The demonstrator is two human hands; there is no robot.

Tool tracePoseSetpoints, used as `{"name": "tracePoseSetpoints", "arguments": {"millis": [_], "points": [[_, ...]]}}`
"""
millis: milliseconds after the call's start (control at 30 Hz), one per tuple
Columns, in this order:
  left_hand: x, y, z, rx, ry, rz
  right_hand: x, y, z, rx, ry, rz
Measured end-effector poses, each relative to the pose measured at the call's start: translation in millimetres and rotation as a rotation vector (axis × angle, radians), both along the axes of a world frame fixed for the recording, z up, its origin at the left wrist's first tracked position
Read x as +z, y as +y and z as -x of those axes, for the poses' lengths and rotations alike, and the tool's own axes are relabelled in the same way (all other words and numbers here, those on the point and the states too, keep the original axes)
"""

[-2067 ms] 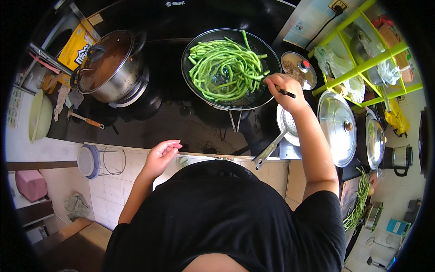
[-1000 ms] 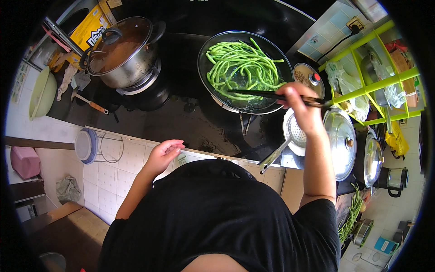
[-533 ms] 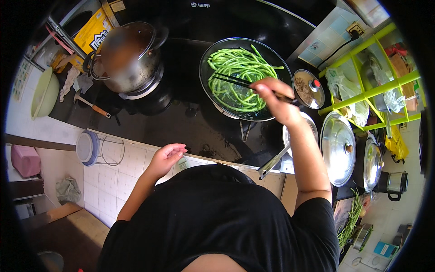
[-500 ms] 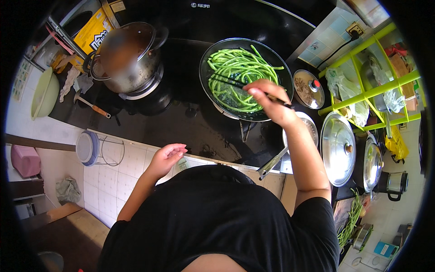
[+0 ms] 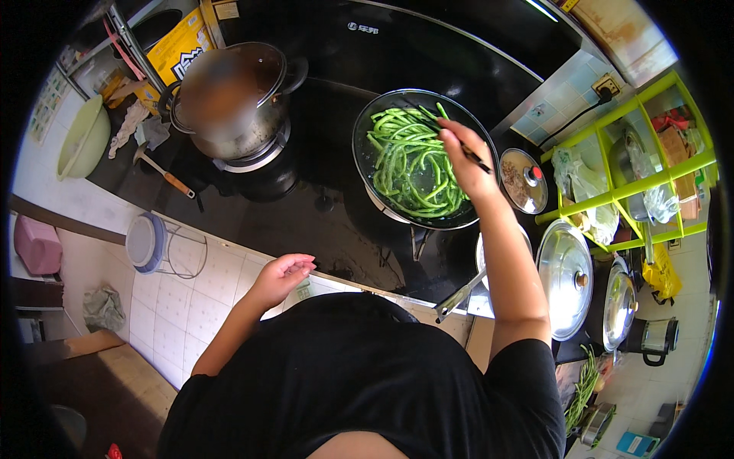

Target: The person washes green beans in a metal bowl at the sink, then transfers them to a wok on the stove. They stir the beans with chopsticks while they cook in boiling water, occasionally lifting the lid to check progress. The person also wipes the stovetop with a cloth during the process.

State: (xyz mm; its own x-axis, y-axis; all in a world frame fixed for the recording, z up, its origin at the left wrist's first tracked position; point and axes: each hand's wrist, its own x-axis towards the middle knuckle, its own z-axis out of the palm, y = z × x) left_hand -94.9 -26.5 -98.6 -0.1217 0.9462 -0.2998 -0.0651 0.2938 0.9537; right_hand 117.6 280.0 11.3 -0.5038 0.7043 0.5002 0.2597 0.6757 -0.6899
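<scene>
My right hand is closed around dark chopsticks, reaching over the right side of a black pan. The chopsticks' tips are at the far side of the pan, among long green beans. Liquid with some bubbles shows between the beans. My left hand hangs by the counter's front edge, fingers loosely bent and thumb apart, with nothing in it. The pan sits on the right burner of a black stovetop.
At the left burner stands a steel pot with a glass lid. A ladle lies left of it. Right of the pan are a small lidded bowl, a long-handled pan, large steel lids and a green rack.
My right hand has moved the chopsticks toward the pan's far side, and the beans have shifted with them. My left hand's fingers have curled a little. The whole view has tilted slightly.
</scene>
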Motion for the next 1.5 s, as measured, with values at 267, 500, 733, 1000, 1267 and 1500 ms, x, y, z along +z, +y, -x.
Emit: {"name": "tracePoseSetpoints", "arguments": {"millis": [267, 500, 733, 1000, 1267, 1500], "points": [[-3.1, -6.0, 11.1, 0.011, 0.031, -0.024, -8.5, -29.2, -17.4, 0.128, -0.235, 0.316], [-15.2, -10.2, 11.1, 0.03, -0.006, -0.062, 9.3, -4.4, -38.2, -0.215, 0.08, 0.279], [-10.4, -1.1, 10.4, 0.008, 0.002, -0.029, -42.6, 19.8, -33.1, -0.201, -0.117, 0.107], [-13.2, -8.7, 14.7, 0.021, -0.004, 0.015, -2.0, -10.3, -60.8, -0.281, -0.221, -0.11], [-5.3, 4.6, 12.9, -0.011, 0.005, 0.015, -10.9, -12.3, -98.9, -0.369, -0.177, -0.149], [-0.6, 12.2, 6.5, -0.062, 0.02, 0.047, -3.0, -10.9, -88.1, -0.272, -0.201, -0.252]]}}
